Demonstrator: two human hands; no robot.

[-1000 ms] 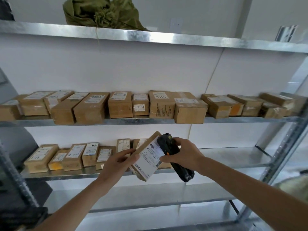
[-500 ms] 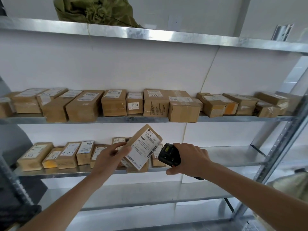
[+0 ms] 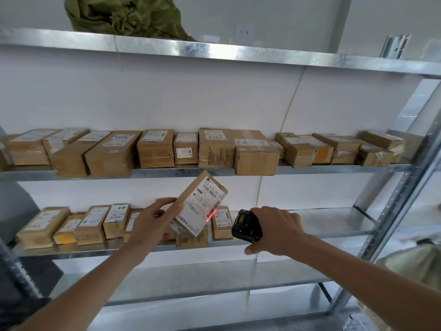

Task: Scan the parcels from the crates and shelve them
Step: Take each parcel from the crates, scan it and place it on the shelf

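Holding a tilted parcel [image 3: 201,203] up in the left hand [image 3: 152,222], right hand [image 3: 278,231] is gripping the scanner [image 3: 245,226], red line hitting its label.

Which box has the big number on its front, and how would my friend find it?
Look at the metal shelf holding the long row of brown boxes, above the two hands. Near the row's middle stands a small box, just left of a taller carton. Only its front label shows 3134 in big digits.
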